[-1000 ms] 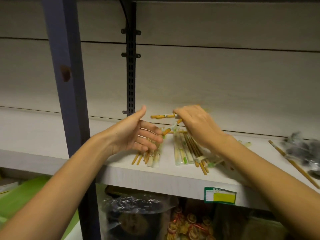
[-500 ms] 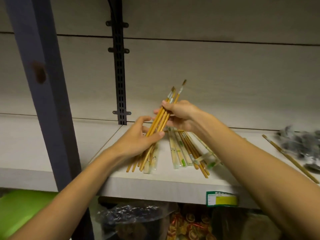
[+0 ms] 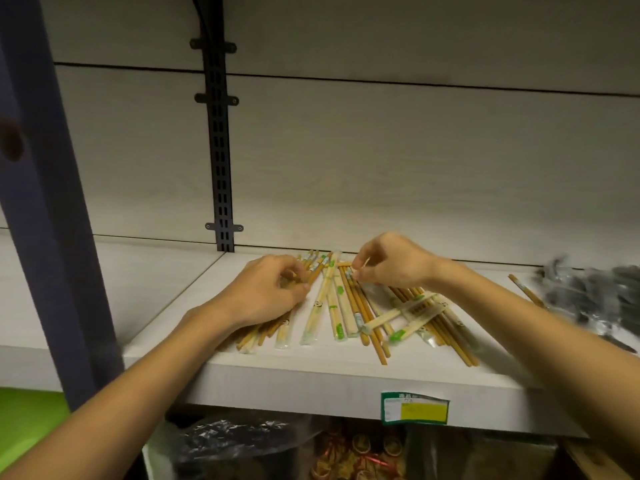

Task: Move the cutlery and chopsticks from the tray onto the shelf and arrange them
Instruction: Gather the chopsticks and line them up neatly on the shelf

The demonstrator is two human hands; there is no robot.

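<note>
Brown wooden chopsticks and pale wrapped chopstick pairs (image 3: 332, 299) lie spread on the white shelf (image 3: 311, 375). My left hand (image 3: 266, 292) lies over the left bundle of brown chopsticks (image 3: 313, 268), fingers curled round them. My right hand (image 3: 391, 261) hovers over the middle group and pinches the upper end of a brown chopstick (image 3: 356, 296) between thumb and fingertips. To the right, a crossed heap of wrapped and brown chopsticks (image 3: 415, 313) sits under my right wrist. No tray is in view.
A bag of dark plastic cutlery (image 3: 595, 296) and a lone chopstick (image 3: 526, 292) lie at the shelf's right end. A blue post (image 3: 52, 202) stands at the left and a black slotted rail (image 3: 220, 150) on the back wall. Bagged goods (image 3: 242, 445) fill the level below.
The bundle that both hands held tilted up half a second ago now lies flat on the shelf under my left hand. My right hand has let go and moved right to the middle chopsticks.
</note>
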